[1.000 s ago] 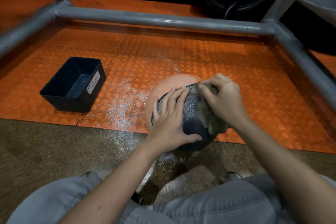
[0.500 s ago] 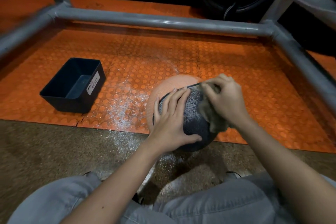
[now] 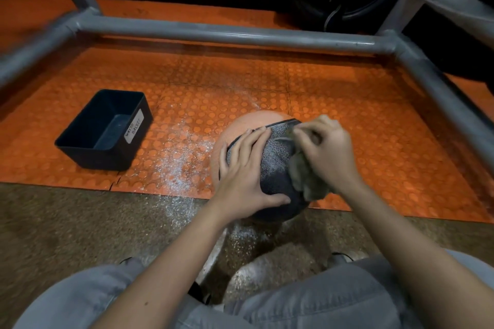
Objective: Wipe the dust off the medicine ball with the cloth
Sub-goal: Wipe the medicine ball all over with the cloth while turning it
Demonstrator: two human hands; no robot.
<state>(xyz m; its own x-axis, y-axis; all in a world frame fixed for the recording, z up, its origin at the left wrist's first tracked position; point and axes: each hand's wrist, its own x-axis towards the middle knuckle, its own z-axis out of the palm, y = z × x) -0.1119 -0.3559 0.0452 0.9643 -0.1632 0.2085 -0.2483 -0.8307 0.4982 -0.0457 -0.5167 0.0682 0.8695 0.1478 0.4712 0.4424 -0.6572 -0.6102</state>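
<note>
The medicine ball (image 3: 275,160), dark patterned on the near side and orange on the far side, sits on the floor at the edge of the orange mat. My left hand (image 3: 247,173) lies spread over its left side, fingers straight and thumb wrapped low, steadying it. My right hand (image 3: 324,153) grips a bunched grey-green cloth (image 3: 307,179) and presses it against the ball's right side. The cloth hangs down below the palm and hides that part of the ball.
White dust (image 3: 179,165) is scattered on the orange studded mat (image 3: 374,141) and the brown floor left of the ball. A dark waste basket (image 3: 107,131) stands at the left. A grey pipe frame (image 3: 227,32) runs across the back and down both sides. My knees fill the bottom.
My right hand has shifted the cloth slightly along the ball's right side. The left hand and the ball have stayed in place.
</note>
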